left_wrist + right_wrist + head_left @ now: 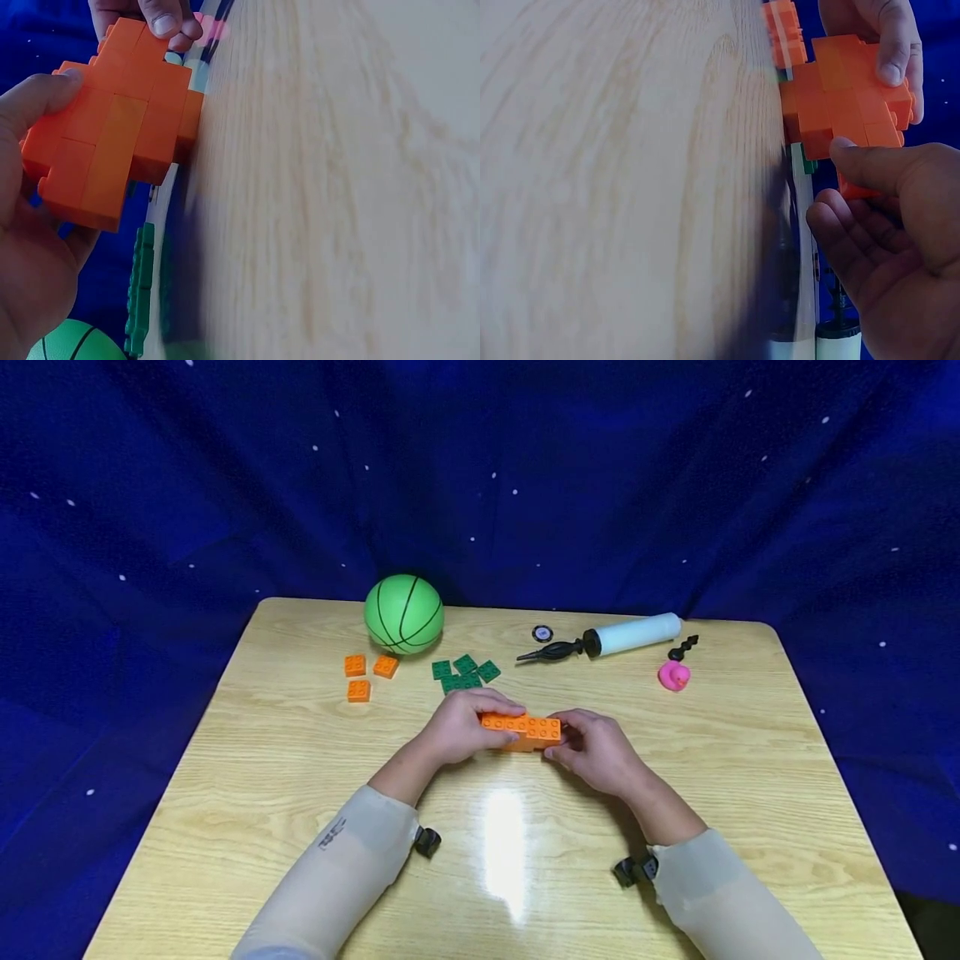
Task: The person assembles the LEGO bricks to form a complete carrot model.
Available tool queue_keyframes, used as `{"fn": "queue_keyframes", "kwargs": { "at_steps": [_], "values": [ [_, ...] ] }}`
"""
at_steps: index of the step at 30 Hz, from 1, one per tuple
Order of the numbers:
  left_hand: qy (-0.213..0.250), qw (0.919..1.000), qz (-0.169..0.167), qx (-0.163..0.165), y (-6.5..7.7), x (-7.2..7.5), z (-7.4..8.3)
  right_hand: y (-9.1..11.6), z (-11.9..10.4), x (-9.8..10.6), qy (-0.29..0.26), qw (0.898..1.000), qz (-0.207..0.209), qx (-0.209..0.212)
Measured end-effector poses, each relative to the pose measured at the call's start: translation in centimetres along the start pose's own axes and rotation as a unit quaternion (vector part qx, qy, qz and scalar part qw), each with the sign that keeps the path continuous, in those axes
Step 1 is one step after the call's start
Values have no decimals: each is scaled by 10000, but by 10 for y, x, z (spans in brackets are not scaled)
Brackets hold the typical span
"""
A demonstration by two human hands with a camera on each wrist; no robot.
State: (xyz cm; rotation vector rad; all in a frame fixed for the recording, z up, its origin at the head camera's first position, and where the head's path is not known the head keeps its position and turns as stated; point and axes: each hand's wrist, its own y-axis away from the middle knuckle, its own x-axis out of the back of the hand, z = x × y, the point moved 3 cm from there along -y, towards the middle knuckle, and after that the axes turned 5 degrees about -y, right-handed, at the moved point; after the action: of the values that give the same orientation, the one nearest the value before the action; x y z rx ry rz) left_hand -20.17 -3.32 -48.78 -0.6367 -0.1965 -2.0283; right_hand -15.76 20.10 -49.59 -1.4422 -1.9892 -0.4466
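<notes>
Above the middle of the table, both hands hold a built-up structure of orange toy building blocks (542, 727), its studs facing up in the head view. My left hand (463, 727) grips its left part, the thumb lying along the near side (112, 127) of the blocks. At the other end, my right hand (597, 750) pinches the structure between thumb and fingers. The right wrist view has that thumb pressed to a corner of the orange structure (847, 97). Several dark green bricks (488, 671) lie just beyond the left hand.
Three loose orange blocks (358, 691) sit left of the green bricks. A green ball (404, 614) stands behind them. Toward the back right lie a round chip (542, 633), a pale blue hand pump (637, 634), a small black piece (682, 648) and a pink rubber duck (673, 676).
</notes>
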Motion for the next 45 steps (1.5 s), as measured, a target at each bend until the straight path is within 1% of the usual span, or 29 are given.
{"fn": "queue_keyframes", "kwargs": {
  "at_steps": [7,10,14,18,23,28,32,38,40,45],
  "values": [
    [181,9998,-113,29,3,-1,-3,1,1,-2,-135,9999,-54,22],
    [175,9997,-148,-70,4,0,-2,0,1,-2,-117,9999,-60,-6],
    [-115,9995,-204,-188,4,2,-1,0,1,-1,-106,9999,-46,-36],
    [-435,9987,-222,-151,8,7,-4,1,1,0,-120,9999,-45,-26],
    [-580,9982,-124,-105,13,14,-8,0,1,0,-84,10000,-17,-2],
    [-621,9979,-155,-42,17,19,-14,0,1,0,-87,10000,-16,-25],
    [-661,9978,-83,56,21,26,-21,0,1,-1,-116,9999,-38,-37],
    [-378,9993,-22,58,28,38,-29,1,0,-1,-123,9999,-37,-17],
    [-340,9993,20,126,31,44,-30,1,0,-1,-118,9999,-36,-25],
    [-391,9983,267,335,39,62,-36,1,1,-1,-137,9999,-32,-27]
  ]
}}
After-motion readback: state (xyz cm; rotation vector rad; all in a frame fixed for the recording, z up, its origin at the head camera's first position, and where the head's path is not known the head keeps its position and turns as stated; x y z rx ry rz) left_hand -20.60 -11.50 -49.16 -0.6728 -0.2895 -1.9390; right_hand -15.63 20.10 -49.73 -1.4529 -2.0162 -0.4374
